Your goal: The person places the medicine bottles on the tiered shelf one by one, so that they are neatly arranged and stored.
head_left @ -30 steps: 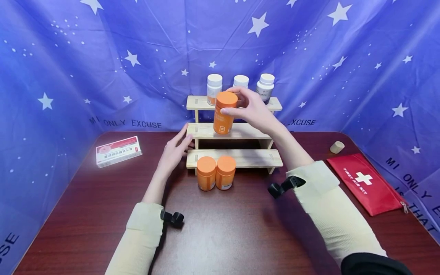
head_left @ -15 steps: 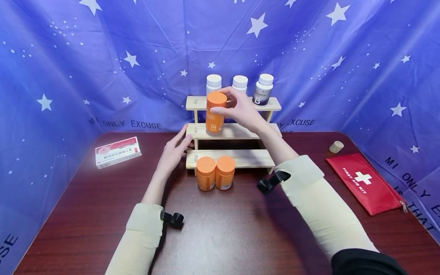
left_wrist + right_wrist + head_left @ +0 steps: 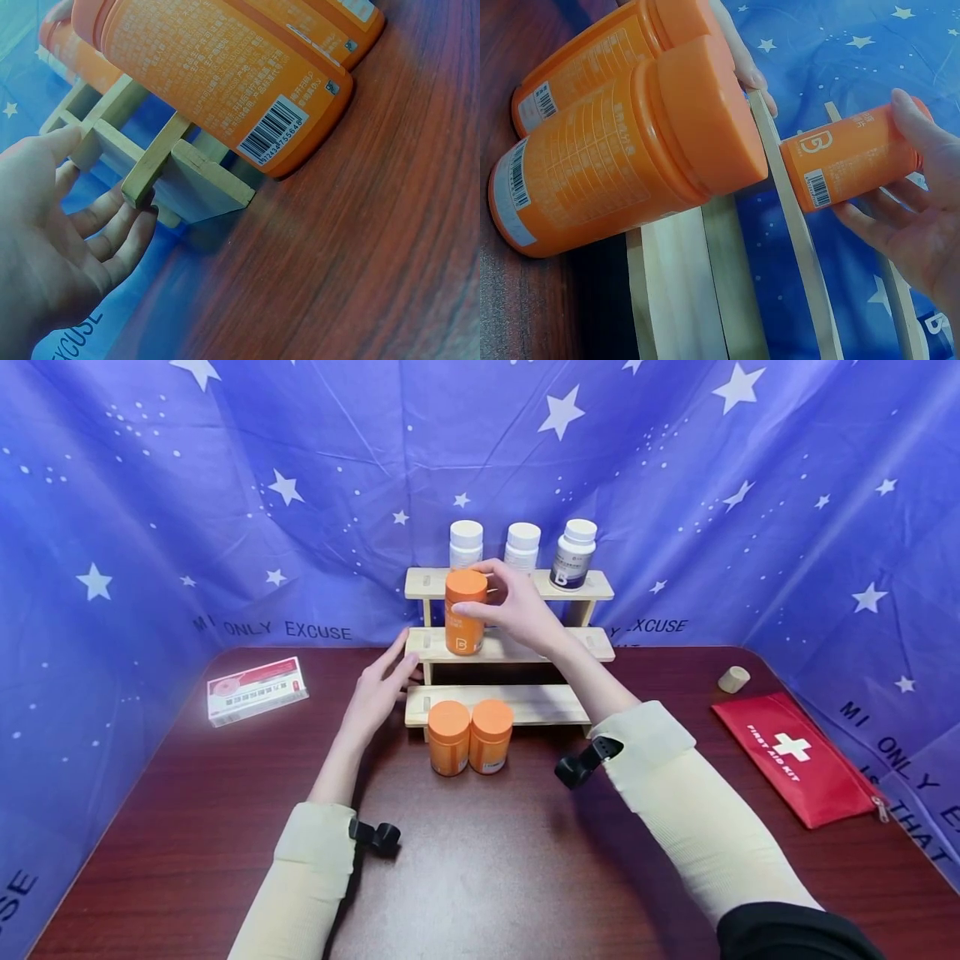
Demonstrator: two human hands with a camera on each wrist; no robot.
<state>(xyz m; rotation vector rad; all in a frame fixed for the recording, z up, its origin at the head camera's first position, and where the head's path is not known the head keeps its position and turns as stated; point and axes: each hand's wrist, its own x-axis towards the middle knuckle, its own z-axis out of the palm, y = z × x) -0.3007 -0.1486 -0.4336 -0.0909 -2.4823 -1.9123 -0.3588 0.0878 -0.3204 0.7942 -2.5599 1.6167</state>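
My right hand (image 3: 517, 608) is closed around an orange bottle (image 3: 465, 631), thumb on its near side, keeping it upright at the left part of the middle shelf (image 3: 592, 645), right in front of three white-capped bottles (image 3: 522, 545). To the left of that grip and lower, my left hand (image 3: 373, 695) touches the shelf ends with loosely spread fingers, while below and nearer me two more orange bottles (image 3: 449, 750) stand side by side on the table (image 3: 487, 860).

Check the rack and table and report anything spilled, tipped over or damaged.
Nothing stands out; no spill or damage shows. The three white-capped bottles stand upright on the wooden rack, two orange jars upright on the table, and the third orange jar in the right hand is upright too.
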